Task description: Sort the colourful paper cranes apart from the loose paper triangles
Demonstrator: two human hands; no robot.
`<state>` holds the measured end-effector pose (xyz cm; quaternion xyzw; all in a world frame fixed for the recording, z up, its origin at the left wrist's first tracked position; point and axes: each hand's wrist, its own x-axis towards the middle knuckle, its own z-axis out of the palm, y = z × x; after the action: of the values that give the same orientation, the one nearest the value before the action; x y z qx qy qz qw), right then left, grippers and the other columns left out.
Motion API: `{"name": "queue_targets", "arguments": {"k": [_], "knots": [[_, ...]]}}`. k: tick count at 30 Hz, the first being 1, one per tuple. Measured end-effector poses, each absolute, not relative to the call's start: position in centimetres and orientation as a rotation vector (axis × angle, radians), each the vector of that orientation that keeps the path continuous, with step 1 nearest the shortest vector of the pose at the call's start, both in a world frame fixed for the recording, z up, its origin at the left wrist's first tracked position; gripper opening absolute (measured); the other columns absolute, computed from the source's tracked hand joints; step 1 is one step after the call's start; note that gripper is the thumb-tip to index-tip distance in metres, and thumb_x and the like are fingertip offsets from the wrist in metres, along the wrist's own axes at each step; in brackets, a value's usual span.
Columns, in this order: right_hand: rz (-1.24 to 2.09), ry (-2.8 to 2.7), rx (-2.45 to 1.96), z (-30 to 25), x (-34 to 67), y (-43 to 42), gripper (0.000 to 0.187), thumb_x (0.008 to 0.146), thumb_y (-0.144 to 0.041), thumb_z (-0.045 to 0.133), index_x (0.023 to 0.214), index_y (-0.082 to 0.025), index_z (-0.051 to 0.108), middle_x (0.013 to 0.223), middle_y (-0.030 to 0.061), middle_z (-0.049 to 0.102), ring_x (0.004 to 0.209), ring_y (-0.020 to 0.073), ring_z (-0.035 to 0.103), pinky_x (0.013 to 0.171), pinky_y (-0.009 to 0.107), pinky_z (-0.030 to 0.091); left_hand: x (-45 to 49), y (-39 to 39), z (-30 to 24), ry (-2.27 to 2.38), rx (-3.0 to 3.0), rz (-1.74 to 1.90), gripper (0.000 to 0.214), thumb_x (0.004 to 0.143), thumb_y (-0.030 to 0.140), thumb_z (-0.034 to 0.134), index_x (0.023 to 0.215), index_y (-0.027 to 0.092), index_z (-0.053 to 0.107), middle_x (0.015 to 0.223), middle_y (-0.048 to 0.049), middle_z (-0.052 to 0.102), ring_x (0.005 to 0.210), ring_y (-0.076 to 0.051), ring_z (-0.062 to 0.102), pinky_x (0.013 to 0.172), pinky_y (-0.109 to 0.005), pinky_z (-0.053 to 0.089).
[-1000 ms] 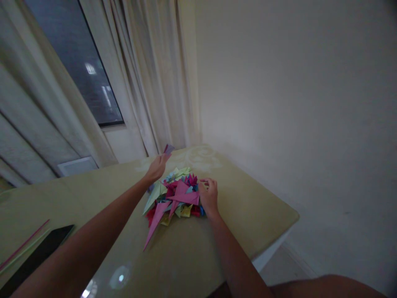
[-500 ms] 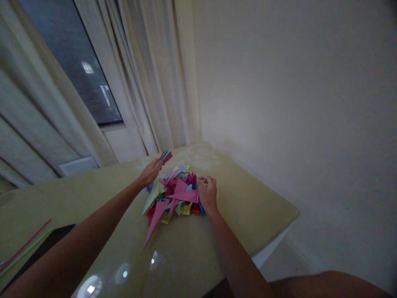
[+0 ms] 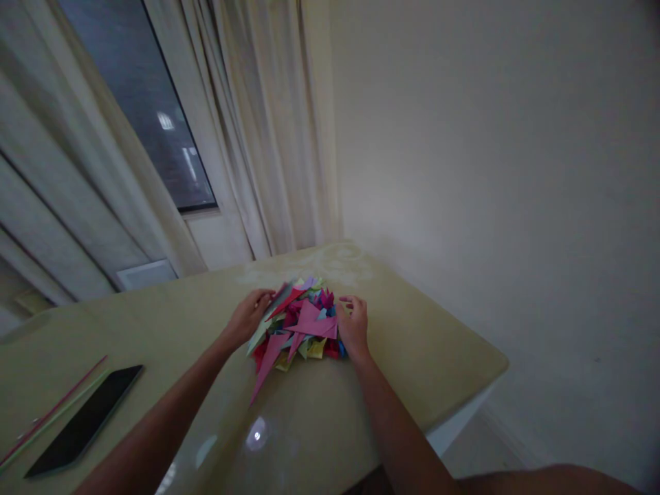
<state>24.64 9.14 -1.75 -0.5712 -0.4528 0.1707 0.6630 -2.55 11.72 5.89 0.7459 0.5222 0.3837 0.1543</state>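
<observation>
A heap of folded coloured paper pieces point(image 3: 311, 328) lies on the table, with pink, red, green, yellow and blue pieces overlapping. My left hand point(image 3: 250, 315) is at the heap's left side, its fingers closed on a small stack of folded paper point(image 3: 280, 295) with greyish and reddish edges. A red pointed paper piece point(image 3: 289, 301) lies against that stack, over the heap. On the opposite side, my right hand point(image 3: 353, 324) rests beside the heap with curved fingers slightly apart, touching its right edge; I see nothing held in it.
On the left of the glossy table point(image 3: 427, 344) lie a dark flat tablet-like object point(image 3: 85, 423) and two thin sticks, one pink point(image 3: 62, 403) and one green point(image 3: 64, 410). A wall point(image 3: 464, 172) borders the table's right side; curtains point(image 3: 278, 137) hang behind it.
My left hand has come down with its paper stack from above the heap to its left side. A red pointed piece now shows on top there. My right hand stays at the right edge.
</observation>
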Motion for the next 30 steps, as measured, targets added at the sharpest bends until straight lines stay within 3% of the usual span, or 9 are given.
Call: {"name": "queue_targets", "arguments": {"k": [3,5,8,12,16,18,23,26,30], "knots": [[0.321,-1.096,-1.290,-1.4,24.5,8.7,0.021,0.086,-0.035,0.063,0.099,-0.020,0.071,0.107,0.0103,0.064,0.099,0.0273,0.064,0.095,0.042,0.053,-3.8,7.0,1.6,1.591,2.085,1.185,0.049,0.097,0.055,0.041,0.114,0.019,0.071,0.117,-0.0161,0.075,0.106,-0.031,0.071,0.093,-0.048,0.059],[0.234,-1.193,-1.287,-1.1,24.3,8.1,0.024,0.090,-0.034,0.061,0.106,-0.020,0.072,0.111,0.0117,0.065,0.107,0.0287,0.063,0.100,0.045,0.051,-4.6,4.2,-1.1,1.629,2.144,1.214,0.048,0.100,0.053,0.046,0.127,0.021,0.070,0.130,-0.0158,0.072,0.121,-0.032,0.067,0.106,-0.053,0.054],[0.068,-1.381,-1.308,-0.9,23.4,7.3,0.035,0.097,-0.042,0.062,0.124,-0.023,0.072,0.132,0.0160,0.064,0.124,0.0332,0.060,0.108,0.051,0.046,-5.1,1.5,-3.4,1.593,2.313,1.044,0.053,0.102,0.049,0.050,0.150,0.029,0.059,0.155,-0.0124,0.059,0.140,-0.034,0.056,0.114,-0.057,0.050],[-0.048,-1.607,-1.409,-0.8,22.4,8.5,0.054,0.096,-0.056,0.070,0.144,-0.033,0.066,0.160,0.0169,0.049,0.142,0.0422,0.050,0.113,0.062,0.040,-4.2,0.9,-3.7,1.449,2.486,0.872,0.070,0.098,0.051,0.062,0.163,0.032,0.043,0.166,-0.0128,0.048,0.147,-0.037,0.051,0.117,-0.057,0.049],[0.186,-1.855,-1.667,0.9,21.9,13.3,0.069,0.093,-0.067,0.070,0.153,-0.035,0.059,0.173,0.0160,0.031,0.155,0.0475,0.034,0.120,0.069,0.028,-3.3,1.0,-3.6,1.310,2.518,0.825,0.081,0.093,0.049,0.072,0.165,0.033,0.038,0.168,-0.0135,0.044,0.150,-0.037,0.048,0.120,-0.055,0.048],[0.414,-2.030,-1.724,2.1,21.4,16.2,0.074,0.096,-0.070,0.064,0.159,-0.033,0.051,0.176,0.0162,0.025,0.157,0.0455,0.032,0.122,0.066,0.028,-3.1,0.9,-3.6,1.274,2.501,0.801,0.083,0.093,0.047,0.072,0.166,0.034,0.034,0.169,-0.0128,0.042,0.152,-0.036,0.046,0.121,-0.056,0.048],[0.713,-2.406,-1.418,3.2,17.3,20.9,0.075,0.100,-0.064,0.062,0.161,-0.022,0.049,0.165,0.0182,0.046,0.152,0.0359,0.044,0.126,0.052,0.032,-2.6,0.5,-3.3,1.203,2.562,0.765,0.089,0.092,0.044,0.075,0.167,0.036,0.028,0.172,-0.0102,0.036,0.156,-0.035,0.038,0.122,-0.056,0.046],[0.769,-2.503,-1.238,3.3,13.8,20.9,0.066,0.100,-0.063,0.063,0.154,-0.025,0.058,0.158,0.0115,0.057,0.147,0.0309,0.052,0.126,0.045,0.036,-2.6,0.5,-3.3,1.272,2.652,0.840,0.098,0.088,0.047,0.080,0.168,0.035,0.025,0.173,-0.0114,0.034,0.155,-0.037,0.036,0.124,-0.060,0.041],[0.815,-2.503,-0.913,5.1,12.9,19.3,0.055,0.110,-0.059,0.043,0.149,-0.026,0.062,0.154,0.0062,0.062,0.144,0.0244,0.055,0.127,0.042,0.037,-2.9,0.7,-3.6,1.449,2.711,0.941,0.093,0.090,0.046,0.077,0.168,0.032,0.028,0.170,-0.0151,0.038,0.151,-0.039,0.040,0.122,-0.061,0.042]]}}
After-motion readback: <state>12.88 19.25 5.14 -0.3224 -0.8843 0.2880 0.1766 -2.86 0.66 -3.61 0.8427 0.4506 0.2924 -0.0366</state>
